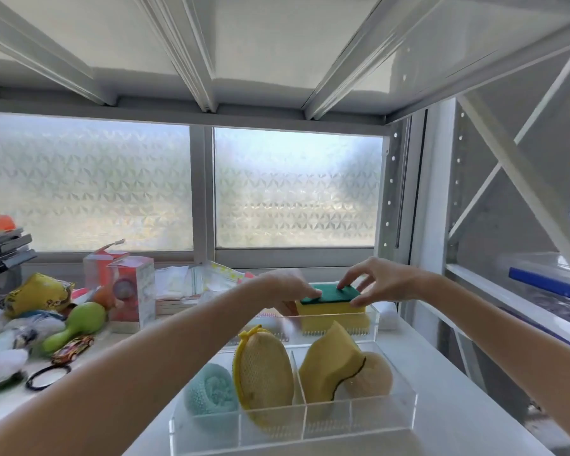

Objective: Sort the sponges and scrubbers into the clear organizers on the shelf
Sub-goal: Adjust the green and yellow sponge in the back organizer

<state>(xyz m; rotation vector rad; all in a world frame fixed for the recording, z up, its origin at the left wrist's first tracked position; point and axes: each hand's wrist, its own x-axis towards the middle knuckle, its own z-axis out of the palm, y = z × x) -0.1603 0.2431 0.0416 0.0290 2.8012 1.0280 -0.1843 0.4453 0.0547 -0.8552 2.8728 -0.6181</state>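
A yellow sponge with a green scouring top [331, 307] stands in the far clear organizer [374, 320]. My left hand [288, 286] grips its left end and my right hand [380, 281] pinches its right end from above. The near clear organizer [405, 409] has a divider. Its left part holds a teal knitted scrubber [211, 391] and a yellow mesh scrubber [264, 373]. Its right part holds a curved yellow sponge [331, 363] and a tan sponge [374, 376].
The white shelf [448, 390] carries the organizers. To the left lie a green plastic toy [79, 322], a yellow pouch [37, 294], pink boxes [130, 287], a toy car [73, 348] and a black hair tie [46, 376]. A frosted window is behind, a shelf frame at right.
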